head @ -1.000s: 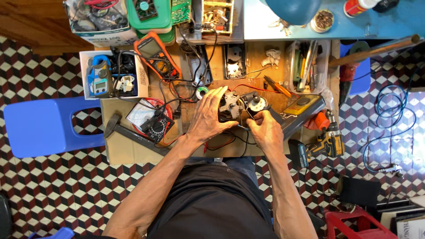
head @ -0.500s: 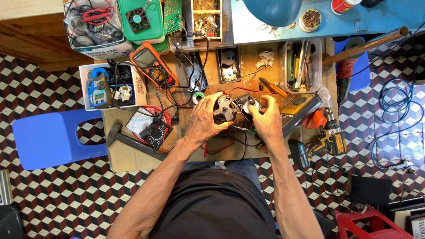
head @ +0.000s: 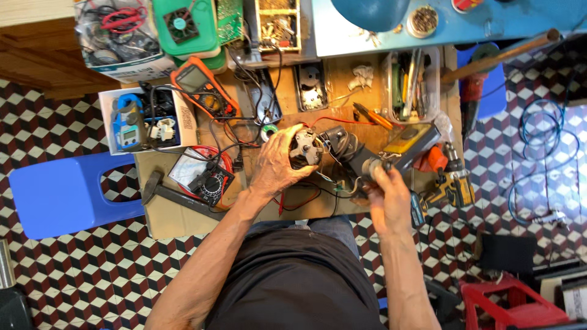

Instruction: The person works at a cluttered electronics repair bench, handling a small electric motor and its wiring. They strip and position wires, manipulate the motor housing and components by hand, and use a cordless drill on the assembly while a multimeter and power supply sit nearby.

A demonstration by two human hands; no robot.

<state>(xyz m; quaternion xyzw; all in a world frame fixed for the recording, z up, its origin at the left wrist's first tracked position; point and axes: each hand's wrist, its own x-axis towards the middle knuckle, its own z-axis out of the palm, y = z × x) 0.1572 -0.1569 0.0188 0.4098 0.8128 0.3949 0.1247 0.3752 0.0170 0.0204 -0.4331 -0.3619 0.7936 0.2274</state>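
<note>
My left hand (head: 278, 162) is wrapped around a small electric motor (head: 304, 146) with a pale metal end plate, holding it on the wooden workbench (head: 183, 217). To its right my right hand (head: 385, 189) pinches a small grey round part (head: 374, 168) that lies against a black cylindrical piece (head: 342, 143). Thin red and black wires (head: 318, 186) trail from the motor between both hands.
An analog meter (head: 202, 177) and a hammer (head: 171, 195) lie left of my left hand. An orange multimeter (head: 202, 88), a white parts box (head: 143, 119) and a tool tray (head: 413, 85) sit behind. A yellow drill (head: 452, 180) lies right. A blue stool (head: 67, 192) stands left.
My right hand has moved right and toward me, away from the motor, now pinching the grey round part. My left hand stays on the motor. The camera view shifted slightly.
</note>
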